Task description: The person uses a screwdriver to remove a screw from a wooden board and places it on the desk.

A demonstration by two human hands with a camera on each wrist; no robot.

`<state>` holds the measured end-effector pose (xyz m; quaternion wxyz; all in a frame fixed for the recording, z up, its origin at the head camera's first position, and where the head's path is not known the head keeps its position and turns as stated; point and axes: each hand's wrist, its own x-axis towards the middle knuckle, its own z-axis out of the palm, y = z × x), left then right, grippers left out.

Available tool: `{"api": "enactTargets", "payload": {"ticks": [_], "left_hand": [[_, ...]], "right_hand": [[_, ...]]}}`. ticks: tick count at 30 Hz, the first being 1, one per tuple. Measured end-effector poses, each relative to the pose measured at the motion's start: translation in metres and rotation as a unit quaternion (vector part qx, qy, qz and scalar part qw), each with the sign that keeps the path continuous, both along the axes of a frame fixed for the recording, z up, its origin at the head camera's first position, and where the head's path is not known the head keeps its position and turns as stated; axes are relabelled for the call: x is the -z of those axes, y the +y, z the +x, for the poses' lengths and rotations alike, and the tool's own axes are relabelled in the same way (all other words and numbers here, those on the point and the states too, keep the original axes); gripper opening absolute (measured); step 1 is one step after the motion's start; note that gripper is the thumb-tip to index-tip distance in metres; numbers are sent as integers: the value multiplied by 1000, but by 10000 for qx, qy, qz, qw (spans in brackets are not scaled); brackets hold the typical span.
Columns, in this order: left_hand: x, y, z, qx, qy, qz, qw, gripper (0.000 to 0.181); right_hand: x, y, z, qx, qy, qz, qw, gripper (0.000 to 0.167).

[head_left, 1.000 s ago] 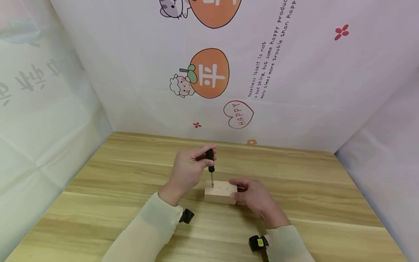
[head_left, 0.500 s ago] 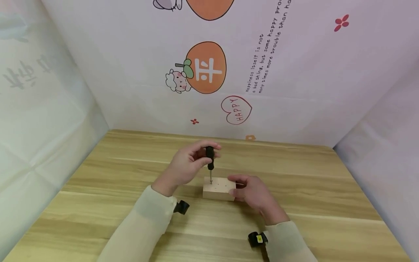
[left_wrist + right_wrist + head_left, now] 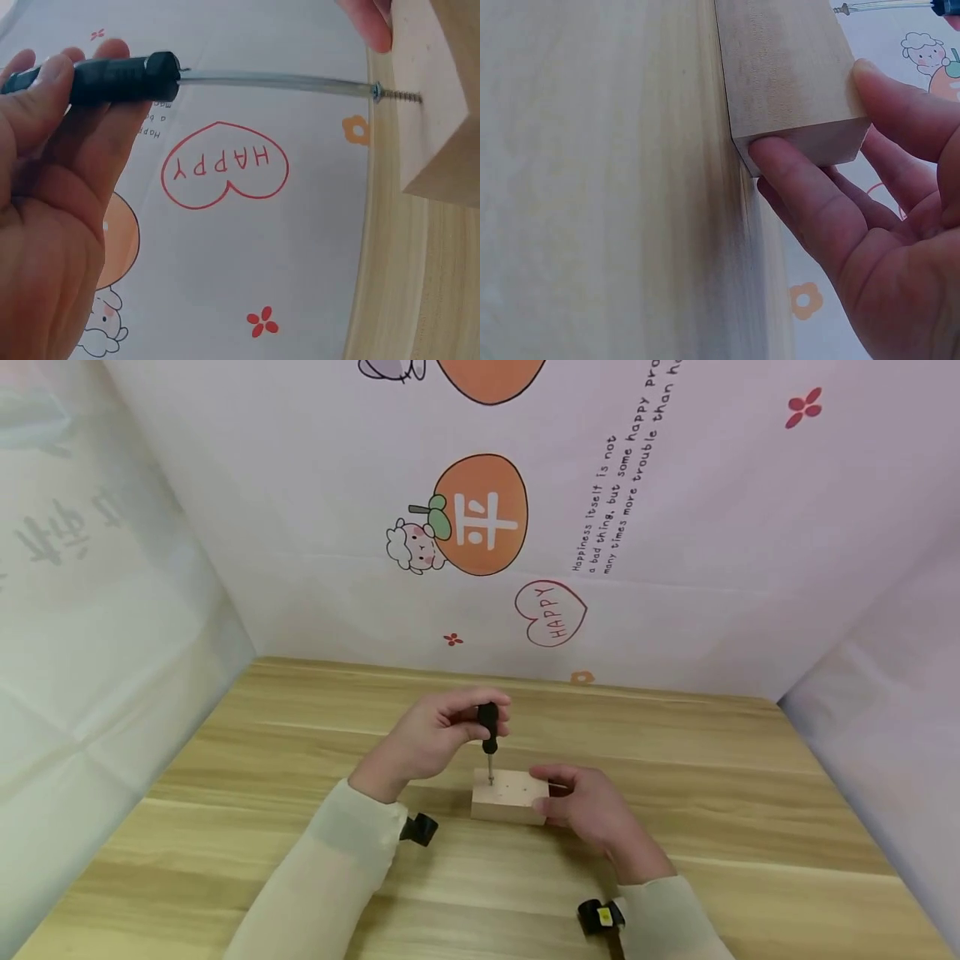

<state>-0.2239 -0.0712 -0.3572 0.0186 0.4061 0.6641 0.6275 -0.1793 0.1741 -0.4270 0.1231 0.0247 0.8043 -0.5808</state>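
In the head view my left hand (image 3: 423,739) pinches the black handle of a screwdriver (image 3: 488,720) between thumb and fingers. The tool stands nearly upright, its tip on the head of a screw (image 3: 401,95). Much of that screw's thread shows above the top face of a pale wooden block (image 3: 510,810). Several small dark marks dot the same face. At the block's right end, my right hand (image 3: 596,814) grips it with thumb and fingers, plainly seen in the right wrist view. The screw's lower tip is hidden in the wood.
The block lies on a wood-grain table (image 3: 720,793). Behind it rises a white printed sheet (image 3: 322,527), with further white sheets at the left (image 3: 90,610) and right. Black wrist cameras (image 3: 422,829) sit close to both sleeves.
My left fingers have shifted round the screwdriver handle and reach slightly further past it. The screwdriver stays on the screw, and my right hand keeps its grip on the block. The head view shifts slightly.
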Motion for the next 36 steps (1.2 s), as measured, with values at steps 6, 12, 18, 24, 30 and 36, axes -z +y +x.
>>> {"api": "enactTargets", "payload": {"ticks": [6, 12, 18, 24, 30, 36], "left_hand": [[-4, 11, 9, -785, -107, 139, 9968, 36], [-6, 24, 23, -1834, -92, 366, 9823, 43], [-6, 21, 23, -1604, 58, 170, 9869, 43], [-6, 7, 12, -443, -195, -58, 9988, 36], [-2, 10, 11, -979, -145, -113, 9950, 33], [1, 19, 17, -1570, 98, 441, 9866, 36]], "right_hand": [[-3, 3, 0, -51, 24, 57, 10000, 40], [-4, 3, 1, -61, 30, 97, 9999, 40], [-3, 3, 0, -31, 42, 153, 9999, 40], [0, 3, -1, -49, 48, 190, 9998, 38], [0, 3, 1, -54, 58, 156, 9998, 39], [1, 2, 1, -70, 78, 87, 9999, 39]]}}
